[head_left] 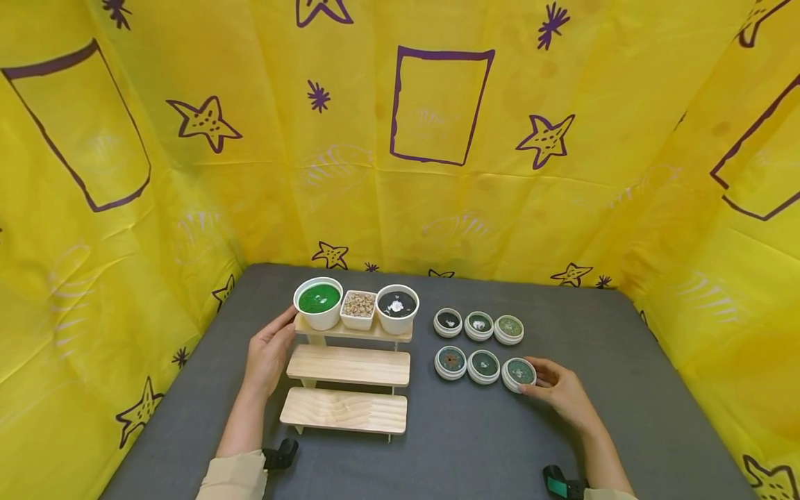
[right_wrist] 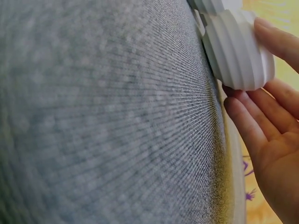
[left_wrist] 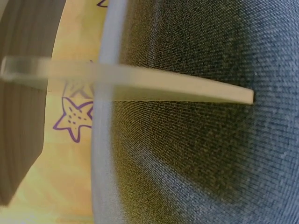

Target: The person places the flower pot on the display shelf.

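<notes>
A three-step wooden stand (head_left: pixel 348 364) is on the grey table. Its top step bears a white round cup with green contents (head_left: pixel 319 298), a square white pot of speckled grains (head_left: pixel 359 305) and a white round cup with dark contents (head_left: pixel 397 303). My left hand (head_left: pixel 267 354) is at the top step's left end, beside the green cup, fingers fairly straight; its fingertips are partly hidden. On the right, my right hand (head_left: pixel 559 390) holds a small ribbed white pot (head_left: pixel 519 373) with grey-green contents between thumb and fingers. The pot's ribbed side (right_wrist: pixel 240 51) shows in the right wrist view.
Several more small white pots stand in two rows right of the stand, among them a front pot with a brownish mark (head_left: pixel 451 362) and a back pot with light green contents (head_left: pixel 509 328). A yellow patterned cloth (head_left: pixel 350 194) encloses the grey table (head_left: pixel 475 444).
</notes>
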Demonstrator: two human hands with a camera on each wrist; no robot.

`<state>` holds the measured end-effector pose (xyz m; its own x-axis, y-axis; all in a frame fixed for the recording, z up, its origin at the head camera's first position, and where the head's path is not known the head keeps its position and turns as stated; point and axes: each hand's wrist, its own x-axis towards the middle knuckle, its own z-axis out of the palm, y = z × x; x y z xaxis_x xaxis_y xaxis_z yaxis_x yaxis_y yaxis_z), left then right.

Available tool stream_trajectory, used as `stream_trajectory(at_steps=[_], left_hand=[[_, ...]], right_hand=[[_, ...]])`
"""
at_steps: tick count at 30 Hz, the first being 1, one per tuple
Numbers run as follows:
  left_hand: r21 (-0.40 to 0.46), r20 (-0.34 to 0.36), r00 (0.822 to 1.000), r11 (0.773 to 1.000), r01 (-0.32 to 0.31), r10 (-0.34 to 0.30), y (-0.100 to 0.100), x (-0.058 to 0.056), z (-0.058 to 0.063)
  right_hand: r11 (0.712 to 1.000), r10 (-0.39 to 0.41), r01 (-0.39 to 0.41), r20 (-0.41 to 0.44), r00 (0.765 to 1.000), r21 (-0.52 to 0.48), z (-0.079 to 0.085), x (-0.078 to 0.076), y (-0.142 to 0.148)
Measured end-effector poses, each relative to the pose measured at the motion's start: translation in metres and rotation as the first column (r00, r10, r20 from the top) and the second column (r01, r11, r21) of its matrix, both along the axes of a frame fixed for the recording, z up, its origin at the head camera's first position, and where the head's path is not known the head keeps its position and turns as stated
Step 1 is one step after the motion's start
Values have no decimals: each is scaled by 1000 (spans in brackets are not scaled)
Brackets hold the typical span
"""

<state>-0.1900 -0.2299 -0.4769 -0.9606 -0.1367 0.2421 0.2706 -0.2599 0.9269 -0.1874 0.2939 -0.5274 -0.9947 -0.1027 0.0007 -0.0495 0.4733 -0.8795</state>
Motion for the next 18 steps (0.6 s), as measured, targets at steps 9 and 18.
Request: stream_trajectory(at_steps=[9,18], left_hand=[[2,7,1000,1000,-1,1,0,0,-1],[4,-11,1000,1000,4,-4,-1,0,0]], right_hand=[[997,-77,77,-31,997,11,6,1,-1],[993,-114,114,-56,992,1,23,4,-8]])
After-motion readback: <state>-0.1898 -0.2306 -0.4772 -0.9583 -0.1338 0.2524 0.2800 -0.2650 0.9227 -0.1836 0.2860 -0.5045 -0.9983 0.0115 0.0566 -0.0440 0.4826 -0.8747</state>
